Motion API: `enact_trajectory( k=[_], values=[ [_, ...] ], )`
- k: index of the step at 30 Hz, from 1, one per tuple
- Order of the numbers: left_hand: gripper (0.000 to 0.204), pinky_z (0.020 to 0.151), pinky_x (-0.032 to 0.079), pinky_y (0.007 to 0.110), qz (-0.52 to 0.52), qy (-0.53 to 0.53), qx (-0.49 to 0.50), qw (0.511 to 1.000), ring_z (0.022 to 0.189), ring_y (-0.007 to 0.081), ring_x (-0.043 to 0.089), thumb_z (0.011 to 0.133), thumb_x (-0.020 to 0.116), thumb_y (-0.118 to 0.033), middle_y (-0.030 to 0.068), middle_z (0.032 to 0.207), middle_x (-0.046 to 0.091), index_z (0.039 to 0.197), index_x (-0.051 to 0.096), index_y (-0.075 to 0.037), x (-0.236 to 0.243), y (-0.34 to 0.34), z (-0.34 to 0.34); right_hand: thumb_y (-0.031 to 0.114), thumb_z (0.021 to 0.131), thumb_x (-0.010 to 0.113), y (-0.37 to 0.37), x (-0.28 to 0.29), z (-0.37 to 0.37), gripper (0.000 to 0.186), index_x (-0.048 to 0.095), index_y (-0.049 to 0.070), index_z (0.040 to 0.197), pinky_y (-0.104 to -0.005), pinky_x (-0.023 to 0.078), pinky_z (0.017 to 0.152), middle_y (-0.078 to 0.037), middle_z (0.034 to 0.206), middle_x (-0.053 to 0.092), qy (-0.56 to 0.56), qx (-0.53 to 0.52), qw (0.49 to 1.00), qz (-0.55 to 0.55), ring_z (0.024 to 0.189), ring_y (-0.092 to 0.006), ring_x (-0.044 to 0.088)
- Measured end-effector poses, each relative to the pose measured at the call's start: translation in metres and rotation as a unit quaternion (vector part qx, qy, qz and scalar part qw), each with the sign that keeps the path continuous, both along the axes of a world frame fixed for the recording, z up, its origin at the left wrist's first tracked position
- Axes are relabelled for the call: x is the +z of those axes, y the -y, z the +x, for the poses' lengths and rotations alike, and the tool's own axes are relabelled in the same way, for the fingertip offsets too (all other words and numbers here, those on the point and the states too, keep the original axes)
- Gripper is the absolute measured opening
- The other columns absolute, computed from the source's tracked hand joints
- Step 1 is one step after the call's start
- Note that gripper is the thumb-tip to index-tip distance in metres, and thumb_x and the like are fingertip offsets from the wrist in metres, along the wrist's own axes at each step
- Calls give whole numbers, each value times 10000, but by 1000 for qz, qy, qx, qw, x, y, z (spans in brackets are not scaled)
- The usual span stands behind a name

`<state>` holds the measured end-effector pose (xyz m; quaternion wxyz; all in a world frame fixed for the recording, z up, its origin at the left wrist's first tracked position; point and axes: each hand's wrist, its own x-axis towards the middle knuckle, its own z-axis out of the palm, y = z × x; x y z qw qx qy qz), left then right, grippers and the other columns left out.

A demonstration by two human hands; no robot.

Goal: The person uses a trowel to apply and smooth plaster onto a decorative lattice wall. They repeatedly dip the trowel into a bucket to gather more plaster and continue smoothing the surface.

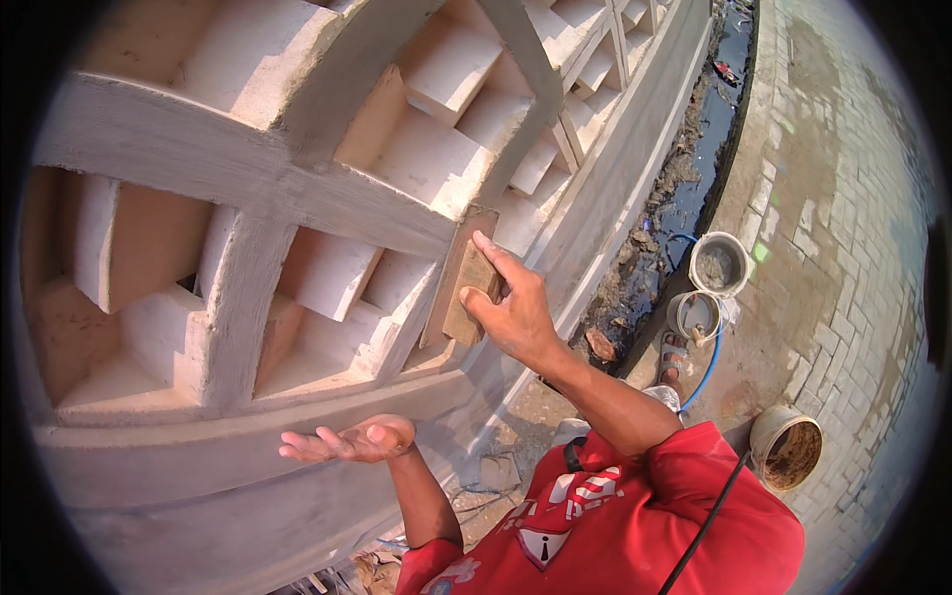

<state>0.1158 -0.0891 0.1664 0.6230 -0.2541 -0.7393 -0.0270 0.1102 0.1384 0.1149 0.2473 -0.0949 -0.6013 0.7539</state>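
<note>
My right hand (516,312) is closed around the handle of a wooden float (462,319), its index finger stretched along the tool. The float's board lies against a grey mortar rib of the ventilation-block wall (278,193). Below and to the left, my left hand (349,440) is held palm up with its fingers apart and nothing in it. It hovers in front of the plastered ledge (248,421) under the block openings; whether it touches the ledge I cannot tell.
A drainage ditch (712,119) with dark water and rubble runs along the wall's foot. Beside it stand two buckets (721,265) near my foot, with a blue hose (709,369). Another bucket (786,448), brown inside, stands on the right. Paving bricks (873,248) cover the lane.
</note>
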Motion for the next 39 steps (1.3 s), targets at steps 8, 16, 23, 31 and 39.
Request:
enact_trajectory(
  k=[8,16,23,31,39],
  values=[
    [575,1132,74,638,16,21,31,999,1458,457,55,967,288,-348,262,1556,203,1466,328,-64,-2,-3,4,106,757,644,-61,4,2,600,530,-18,1333,-346,501,872,-237,1098,654,-44,-28,998,-24,996,-282,659],
    [572,1124,114,636,-2,21,71,997,1458,453,48,963,294,-339,249,1558,212,1444,342,-32,1,-10,4,139,737,608,-67,12,-31,608,542,-25,1318,-386,500,834,-269,1015,655,-2,-77,997,22,919,-311,662],
    [592,1086,341,546,-8,39,68,997,1464,411,30,961,349,-312,252,1566,139,1479,281,-34,-7,2,5,135,762,623,-8,-10,35,577,545,-32,1309,-382,478,927,-261,1186,624,-11,53,998,28,1060,-312,636],
    [565,1127,81,626,38,56,34,997,1463,431,19,965,350,-338,224,1578,164,1455,367,-57,-2,-10,10,140,738,586,-138,32,-39,584,558,-24,1298,-358,495,908,-256,1143,645,60,-9,997,56,1008,-319,654],
    [597,1133,105,600,10,20,173,985,1449,389,97,982,389,-377,238,1559,183,1473,330,-42,34,-4,17,54,804,532,-45,-24,46,602,437,-31,1392,-331,504,874,-172,1104,623,-73,198,960,-183,921,-238,633]
  ],
)
